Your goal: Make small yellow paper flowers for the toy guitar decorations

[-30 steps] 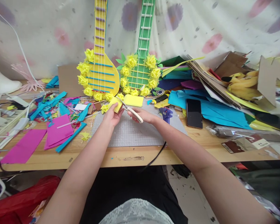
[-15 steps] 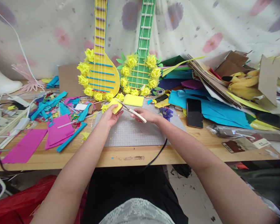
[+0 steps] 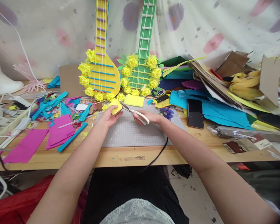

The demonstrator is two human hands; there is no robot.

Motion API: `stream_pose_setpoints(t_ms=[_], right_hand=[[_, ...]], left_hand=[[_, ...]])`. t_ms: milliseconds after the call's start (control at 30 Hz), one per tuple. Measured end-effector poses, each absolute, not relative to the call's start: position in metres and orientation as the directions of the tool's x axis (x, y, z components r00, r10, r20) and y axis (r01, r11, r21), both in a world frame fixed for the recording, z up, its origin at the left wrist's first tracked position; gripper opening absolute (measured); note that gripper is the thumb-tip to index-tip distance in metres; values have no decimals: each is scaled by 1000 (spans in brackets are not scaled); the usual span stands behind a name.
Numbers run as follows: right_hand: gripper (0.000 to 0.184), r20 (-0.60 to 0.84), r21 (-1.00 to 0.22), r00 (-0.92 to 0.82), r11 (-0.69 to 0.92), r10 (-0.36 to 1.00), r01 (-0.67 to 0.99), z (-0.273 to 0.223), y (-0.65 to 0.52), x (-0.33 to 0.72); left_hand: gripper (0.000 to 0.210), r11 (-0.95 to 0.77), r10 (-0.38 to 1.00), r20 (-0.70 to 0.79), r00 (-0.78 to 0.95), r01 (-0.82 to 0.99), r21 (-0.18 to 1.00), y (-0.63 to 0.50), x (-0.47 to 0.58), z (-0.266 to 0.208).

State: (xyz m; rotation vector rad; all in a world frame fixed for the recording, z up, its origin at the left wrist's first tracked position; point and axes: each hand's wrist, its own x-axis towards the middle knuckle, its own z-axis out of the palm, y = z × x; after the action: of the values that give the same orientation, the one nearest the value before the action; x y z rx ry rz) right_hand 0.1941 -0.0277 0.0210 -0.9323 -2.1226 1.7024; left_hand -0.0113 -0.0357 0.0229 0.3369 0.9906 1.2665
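My left hand (image 3: 110, 116) grips a piece of yellow paper (image 3: 116, 105) above the grey cutting mat (image 3: 130, 133). In my right hand (image 3: 146, 116) is a pair of scissors (image 3: 141, 116) with white handles, its blades pointing left and touching the edge of the paper. Just behind the hands lies a stack of yellow paper (image 3: 134, 100). Farther back lean a yellow paper guitar (image 3: 104, 71) and a green one (image 3: 142, 67), both trimmed with yellow paper flowers. A purple glue gun (image 3: 166, 113) rests right of my right hand.
Coloured paper scraps (image 3: 60, 105) and magenta sheets (image 3: 59, 130) cover the left side. On the right are a phone (image 3: 195, 113), blue paper (image 3: 221, 109) and a pile of cardboard (image 3: 207, 84). A black cable (image 3: 157, 155) hangs over the table's front edge.
The scissors' handles have spread apart and the blades have opened at the paper's edge. My left hand keeps its hold on the yellow paper. The view has shifted slightly.
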Motion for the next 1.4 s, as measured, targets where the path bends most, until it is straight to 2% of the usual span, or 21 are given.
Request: stream_pose_setpoints(t_ms=[233, 633, 933, 1400], right_hand=[[49, -205, -926, -793, 148, 573, 347, 30, -29, 195], [45, -188, -932, -735, 117, 651, 342, 27, -30, 183], [45, -194, -940, -733, 90, 652, 328, 23, -28, 185], [42, -203, -938, -702, 71, 683, 340, 25, -29, 188]], left_hand=[[32, 304, 919, -394, -5, -629, 715, -34, -12, 27], [28, 341, 896, -443, -33, -591, 732, -38, -1, 35], [24, 343, 894, -448, -26, -605, 719, -37, 0, 34], [31, 358, 890, -455, -2, -616, 702, -38, -4, 33]])
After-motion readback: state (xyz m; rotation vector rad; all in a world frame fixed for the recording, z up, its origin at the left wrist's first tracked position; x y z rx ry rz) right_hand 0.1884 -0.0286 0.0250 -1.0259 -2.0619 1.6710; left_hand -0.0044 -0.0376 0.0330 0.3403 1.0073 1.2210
